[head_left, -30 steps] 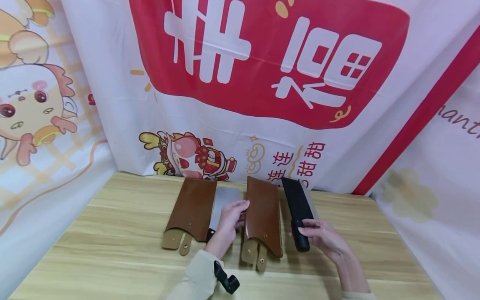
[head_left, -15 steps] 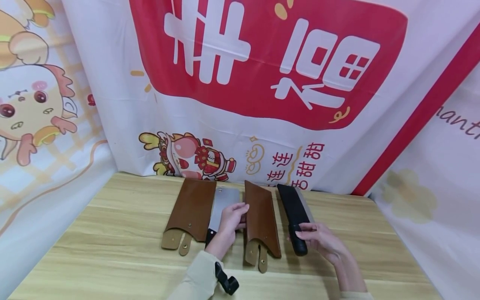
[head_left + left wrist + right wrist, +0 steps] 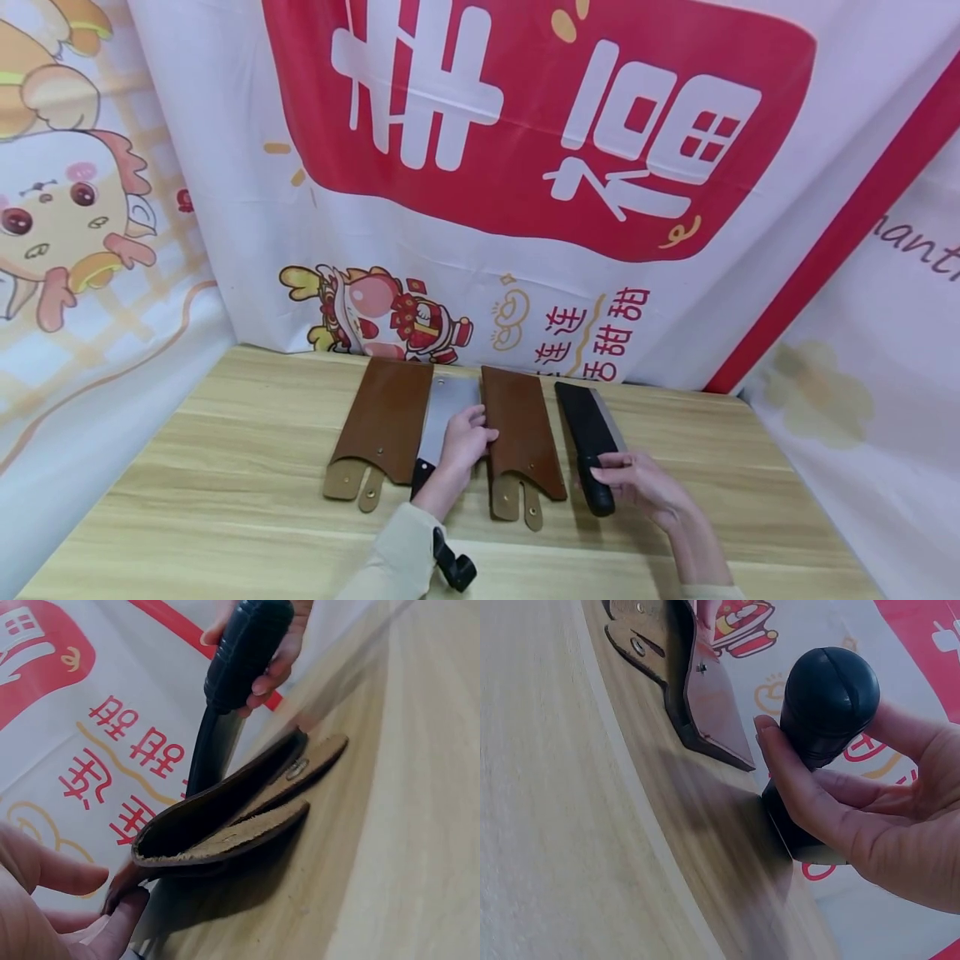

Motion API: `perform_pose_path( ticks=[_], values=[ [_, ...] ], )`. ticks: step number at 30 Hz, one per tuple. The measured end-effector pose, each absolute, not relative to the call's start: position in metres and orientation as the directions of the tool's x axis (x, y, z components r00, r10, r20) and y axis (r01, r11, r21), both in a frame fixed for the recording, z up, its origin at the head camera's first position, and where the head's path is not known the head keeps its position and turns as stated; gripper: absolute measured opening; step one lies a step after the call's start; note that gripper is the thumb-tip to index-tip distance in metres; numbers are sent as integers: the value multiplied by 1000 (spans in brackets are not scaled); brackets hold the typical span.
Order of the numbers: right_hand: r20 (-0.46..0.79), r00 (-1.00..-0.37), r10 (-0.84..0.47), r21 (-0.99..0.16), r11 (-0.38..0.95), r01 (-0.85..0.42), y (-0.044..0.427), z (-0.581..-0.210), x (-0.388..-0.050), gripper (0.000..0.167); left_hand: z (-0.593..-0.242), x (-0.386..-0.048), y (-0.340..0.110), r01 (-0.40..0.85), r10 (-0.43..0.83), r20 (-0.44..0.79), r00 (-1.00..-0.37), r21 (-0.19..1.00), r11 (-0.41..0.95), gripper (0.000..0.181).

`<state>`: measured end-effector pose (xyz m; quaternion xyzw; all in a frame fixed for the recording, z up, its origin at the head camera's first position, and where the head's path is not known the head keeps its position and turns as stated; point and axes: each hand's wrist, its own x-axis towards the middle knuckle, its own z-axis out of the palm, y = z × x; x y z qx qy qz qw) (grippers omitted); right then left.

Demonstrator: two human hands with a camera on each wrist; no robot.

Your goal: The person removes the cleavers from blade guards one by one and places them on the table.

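Observation:
In the head view my right hand (image 3: 637, 483) pinches the black handle (image 3: 598, 492) of a kitchen knife whose dark blade (image 3: 581, 412) has a bright edge. The right wrist view shows the thumb and fingers around the handle (image 3: 829, 697). My left hand (image 3: 465, 437) is at the left edge of a brown leather knife sheath (image 3: 521, 425); its fingertips touch that edge and stand slightly apart. Closer in the left wrist view, the sheath's mouth (image 3: 217, 802) gapes, with two tan straps hanging out. A silver cleaver (image 3: 453, 392) lies under my left hand, partly hidden.
A second brown sheath (image 3: 386, 408) lies at the left beside the cleaver, its straps unfastened. The wooden table (image 3: 225, 517) ends at a printed cloth backdrop (image 3: 525, 192). A black band (image 3: 453, 562) is around my left sleeve.
The sheath in the middle has tipped leftward and settled flatter on the table. My left fingers have spread at its edge. The knife in my right hand has come slightly down and nearer.

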<state>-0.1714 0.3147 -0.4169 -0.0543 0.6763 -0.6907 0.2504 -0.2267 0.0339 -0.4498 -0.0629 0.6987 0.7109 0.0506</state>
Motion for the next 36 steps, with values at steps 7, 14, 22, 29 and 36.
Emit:
perform_pose_path(
  ticks=[7, 14, 22, 29, 36],
  values=[
    [-319, -888, -333, -947, 157, 281, 315, -419, -166, 61, -454, -227, 36, -87, -11, -86, -996, 986, 142, 61],
    [-329, -880, -342, -935, 246, 254, 312, -423, -163, 76, -453, -225, 37, -66, 0, -67, -998, 981, 183, 60],
    [-319, -890, -326, -927, 303, 221, 303, -421, -162, 69, -453, -224, 36, -15, 20, -21, -1000, 968, 250, 62],
    [-275, -924, -265, -862, 494, 115, 297, -415, -162, 50, -453, -224, 36, 56, 23, 51, -998, 938, 342, 60],
    [-175, -956, -235, -778, 629, -12, 291, -407, -165, 36, -457, -227, 35, 103, 54, 89, -995, 911, 399, 64]
  ],
)
